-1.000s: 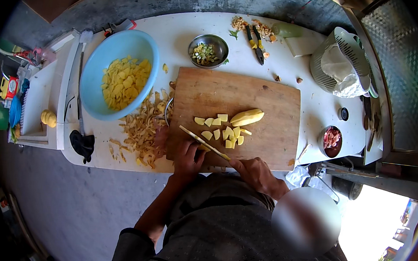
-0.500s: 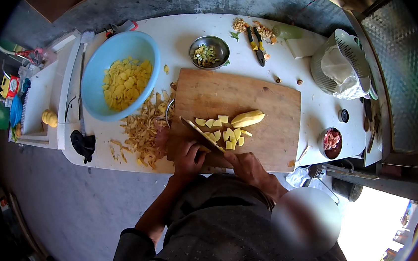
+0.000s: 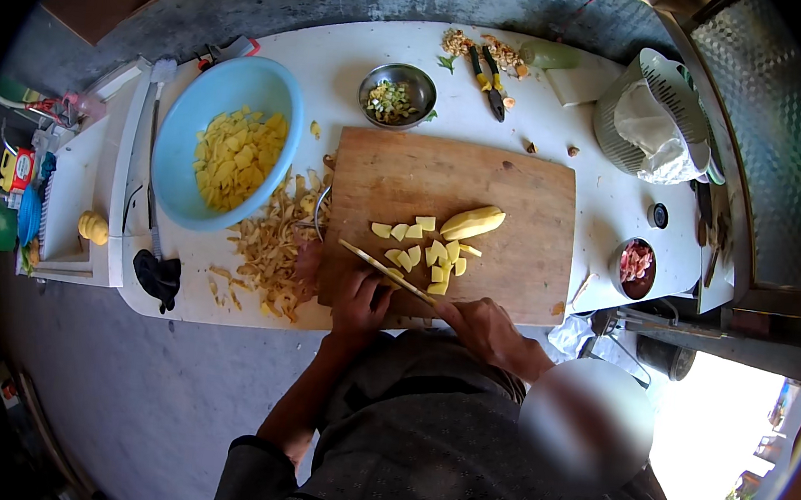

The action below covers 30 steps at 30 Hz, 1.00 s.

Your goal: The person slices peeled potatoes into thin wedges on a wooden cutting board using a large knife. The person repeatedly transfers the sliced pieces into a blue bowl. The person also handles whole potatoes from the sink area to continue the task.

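My right hand (image 3: 487, 332) is closed round the handle of a kitchen knife (image 3: 385, 272), at the near edge of a wooden cutting board (image 3: 529, 195). The blade points left and shows mostly its narrow top edge. Against its near side my left hand (image 3: 361, 302) has its fingers curled; what they hold, if anything, is hidden. Beyond the knife lie several cut pale-yellow potato chunks (image 3: 441, 253). A longer peeled potato piece (image 3: 472, 223) rests behind them, apart from both hands.
Left of the board, peelings (image 3: 272, 253) heap beside a blue basin (image 3: 163, 158) of potato pieces. A metal bowl (image 3: 426, 86) of chopped greens, pliers (image 3: 491, 87) and a pale basket (image 3: 612, 121) stand farther back. A bowl of raw meat (image 3: 636, 263) sits right.
The knife has come slightly nearer to me and turned, so its top edge shows where the blade's side showed before. The potato pieces keep their places; the view has shifted slightly.
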Each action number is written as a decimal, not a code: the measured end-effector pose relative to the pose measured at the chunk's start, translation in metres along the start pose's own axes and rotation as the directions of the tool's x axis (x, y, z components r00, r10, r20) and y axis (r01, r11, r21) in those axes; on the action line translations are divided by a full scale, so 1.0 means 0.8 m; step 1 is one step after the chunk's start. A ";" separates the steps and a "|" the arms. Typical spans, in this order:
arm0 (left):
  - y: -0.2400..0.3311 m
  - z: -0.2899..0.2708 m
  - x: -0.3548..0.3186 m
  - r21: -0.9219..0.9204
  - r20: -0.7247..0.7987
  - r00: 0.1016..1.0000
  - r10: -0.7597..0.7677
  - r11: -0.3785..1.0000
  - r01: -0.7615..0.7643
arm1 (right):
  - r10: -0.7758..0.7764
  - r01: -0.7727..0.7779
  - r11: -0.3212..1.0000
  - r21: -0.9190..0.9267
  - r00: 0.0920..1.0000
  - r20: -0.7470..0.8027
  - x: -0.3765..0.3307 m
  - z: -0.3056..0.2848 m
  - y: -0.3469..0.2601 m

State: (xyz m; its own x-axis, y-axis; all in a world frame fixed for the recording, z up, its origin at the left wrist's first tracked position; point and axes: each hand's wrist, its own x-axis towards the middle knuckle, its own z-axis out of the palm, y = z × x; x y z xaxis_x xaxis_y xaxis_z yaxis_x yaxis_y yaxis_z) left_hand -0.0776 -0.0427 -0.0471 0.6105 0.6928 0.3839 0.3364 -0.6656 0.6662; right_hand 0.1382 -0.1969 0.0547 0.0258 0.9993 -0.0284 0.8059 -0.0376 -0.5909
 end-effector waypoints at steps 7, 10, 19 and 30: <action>0.004 -0.005 0.004 -0.001 0.024 1.000 -0.012 1.000 0.012 | 0.078 -0.073 0.991 0.109 0.996 -0.045 0.026 0.046 0.016; 0.004 -0.005 0.002 0.025 0.001 1.000 0.003 1.000 -0.003 | 0.252 -0.289 0.887 0.361 0.957 0.145 0.023 0.034 0.015; -0.002 -0.001 -0.009 0.004 -0.022 1.000 -0.010 1.000 0.010 | -0.294 0.255 0.945 -0.206 0.938 -0.186 -0.006 -0.003 0.003; -0.004 0.000 -0.004 -0.021 0.010 1.000 -0.011 1.000 0.012 | -0.086 0.087 0.996 0.012 0.995 -0.055 0.010 0.036 0.018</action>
State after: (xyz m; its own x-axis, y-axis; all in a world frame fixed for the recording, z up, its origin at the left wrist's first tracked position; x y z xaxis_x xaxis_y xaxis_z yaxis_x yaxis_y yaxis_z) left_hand -0.0808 -0.0425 -0.0504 0.6141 0.6974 0.3695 0.3285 -0.6516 0.6838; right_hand 0.1333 -0.1893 0.0226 -0.0111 0.9977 0.0666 0.7980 0.0490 -0.6007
